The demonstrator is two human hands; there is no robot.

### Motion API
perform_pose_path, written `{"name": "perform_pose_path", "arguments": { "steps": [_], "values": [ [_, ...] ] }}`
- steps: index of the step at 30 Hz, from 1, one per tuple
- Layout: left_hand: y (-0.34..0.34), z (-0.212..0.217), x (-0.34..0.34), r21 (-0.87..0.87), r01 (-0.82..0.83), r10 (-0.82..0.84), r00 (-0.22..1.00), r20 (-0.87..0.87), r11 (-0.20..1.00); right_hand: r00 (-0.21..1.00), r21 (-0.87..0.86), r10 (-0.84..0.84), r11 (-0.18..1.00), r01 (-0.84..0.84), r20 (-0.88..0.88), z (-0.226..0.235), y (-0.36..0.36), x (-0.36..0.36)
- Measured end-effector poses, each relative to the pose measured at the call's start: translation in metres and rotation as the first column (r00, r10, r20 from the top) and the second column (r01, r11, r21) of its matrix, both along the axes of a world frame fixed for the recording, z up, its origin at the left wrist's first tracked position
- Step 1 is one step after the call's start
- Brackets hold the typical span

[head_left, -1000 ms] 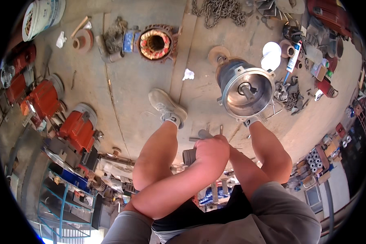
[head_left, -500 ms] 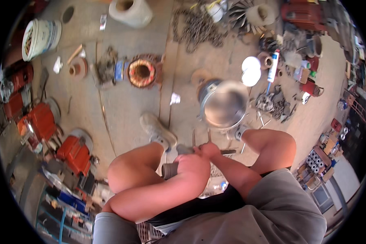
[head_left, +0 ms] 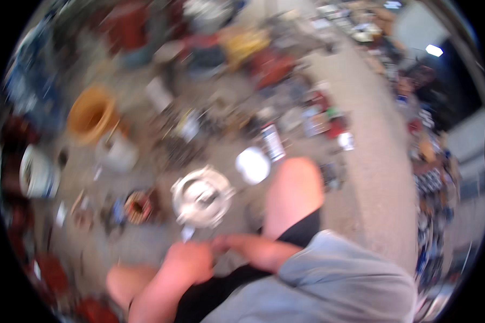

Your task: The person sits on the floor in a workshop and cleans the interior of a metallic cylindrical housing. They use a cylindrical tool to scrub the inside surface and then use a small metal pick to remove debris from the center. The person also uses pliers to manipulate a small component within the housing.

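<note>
Blur runs through the whole view. My left hand (head_left: pixel 191 257) and my right hand (head_left: pixel 220 243) are close together low in the middle, in front of my lap. Their fingers are smeared, so neither their grip nor anything held can be made out. Just beyond them on the floor lies a round pale metal housing (head_left: pixel 180 207) with lugs around its rim and a hollow middle. A scrap of white paper (head_left: pixel 187 233) sits between it and my hands. To the housing's left stands a motor stator (head_left: pixel 139 207) with a ring of copper-coloured windings.
White discs (head_left: pixel 253 165) and a sealant tube (head_left: pixel 273 142) lie right of the housing. Farther off are a chain heap (head_left: pixel 179 151), an orange tub (head_left: pixel 91 116) and a pale cylinder (head_left: pixel 117 153). A white bucket (head_left: pixel 37 172) stands at left; cluttered shelving (head_left: pixel 428 183) lines the right.
The view has swung up and to the right, and blurred. My hands stay close together. The round housing now shows a lugged rim; it appeared as a deep bowl before.
</note>
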State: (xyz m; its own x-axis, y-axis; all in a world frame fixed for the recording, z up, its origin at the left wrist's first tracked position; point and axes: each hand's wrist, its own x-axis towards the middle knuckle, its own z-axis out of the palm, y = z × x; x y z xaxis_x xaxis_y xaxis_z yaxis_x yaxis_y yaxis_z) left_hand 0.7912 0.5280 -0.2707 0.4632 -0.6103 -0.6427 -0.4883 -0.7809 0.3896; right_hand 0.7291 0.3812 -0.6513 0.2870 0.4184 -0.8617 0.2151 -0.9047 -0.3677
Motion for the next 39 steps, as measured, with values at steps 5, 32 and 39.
{"name": "perform_pose_path", "arguments": {
  "steps": [5,32,39],
  "values": [
    [0.018,0.018,-0.003,0.237,0.082,-0.067,0.995,-0.07,0.968,0.995,0.052,0.103,0.993,-0.103,0.013,0.038,0.024,0.036],
    [0.005,0.142,0.009,-0.364,-0.592,0.678,0.711,0.184,0.719,0.122,0.963,-0.975,-0.154,0.221,-0.184,0.385,-0.223,0.142],
    [-0.005,0.09,0.038,-0.372,-0.602,0.683,0.717,0.136,0.706,0.324,0.954,-0.905,-0.215,0.209,-0.275,0.363,-0.198,0.169]
  ]
}}
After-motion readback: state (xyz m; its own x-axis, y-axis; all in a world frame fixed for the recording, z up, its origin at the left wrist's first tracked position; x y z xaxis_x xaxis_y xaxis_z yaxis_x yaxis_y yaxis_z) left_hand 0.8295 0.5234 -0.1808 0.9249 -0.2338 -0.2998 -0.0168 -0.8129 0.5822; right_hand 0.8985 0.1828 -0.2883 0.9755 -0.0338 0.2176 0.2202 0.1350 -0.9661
